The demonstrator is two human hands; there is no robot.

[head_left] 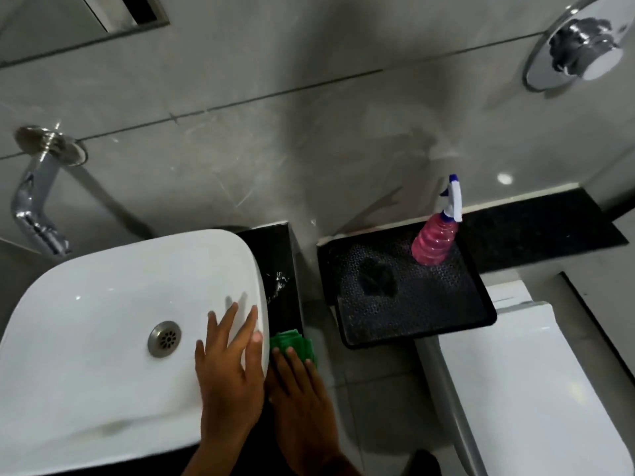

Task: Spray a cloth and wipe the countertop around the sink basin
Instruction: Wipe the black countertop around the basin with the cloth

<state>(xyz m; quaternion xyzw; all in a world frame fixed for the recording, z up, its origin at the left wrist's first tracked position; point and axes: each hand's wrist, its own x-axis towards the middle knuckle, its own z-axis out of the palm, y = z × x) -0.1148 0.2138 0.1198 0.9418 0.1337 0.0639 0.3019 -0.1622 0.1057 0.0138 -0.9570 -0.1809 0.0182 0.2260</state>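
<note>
Grey wall tiles are backing a white sink basin [113, 324], and a narrow strip of black countertop [275, 262] is running along the basin's right flank, from the near edge away toward the wall. The green cloth [295, 347] is lying on the near end of this strip, just beside the basin wall. The right hand [302, 407] is pressing down on the cloth with flat, extended fingers; it is not gripping, only pinning the cloth against the stone. The left hand [230, 372] is resting open, fingers spread, on the basin rim, apparently bracing.

The strip's long axis is pointing straight away from the right hand, so the unwiped length is lying ahead of the fingertips, toward the wall. A small wet patch is glinting on the strip ahead of the cloth. The right hand is the nearer one and is already aligned; the next stroke is likely calling for a forward push along the basin flank.

The pink spray bottle [434, 242] is standing upright on a black tray [412, 304], well apart to the right.
</note>
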